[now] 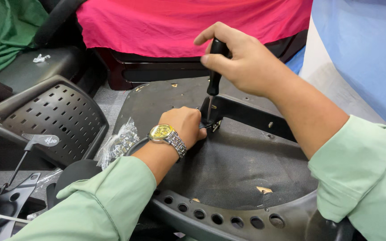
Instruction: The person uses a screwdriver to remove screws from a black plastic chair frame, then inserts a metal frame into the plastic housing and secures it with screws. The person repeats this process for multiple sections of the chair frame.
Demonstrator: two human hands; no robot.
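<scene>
Gripping a slim black-handled screwdriver (213,76) upright, right hand (242,60) closed.

Even, bright, diffuse light fills the scene; shadows are soft and weak, gathering under the left hand (185,126). A faint sheen marks the wristwatch (166,135) and the clear plastic bag (118,143). Focus is sharp centrally; the lower corners soften slightly.

Pink cloth (179,22), green cloth (5,27), perforated chair back (50,116), plastic bag (119,143).

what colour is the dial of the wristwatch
Yellow-gold, on the wristwatch in the head view.
</scene>
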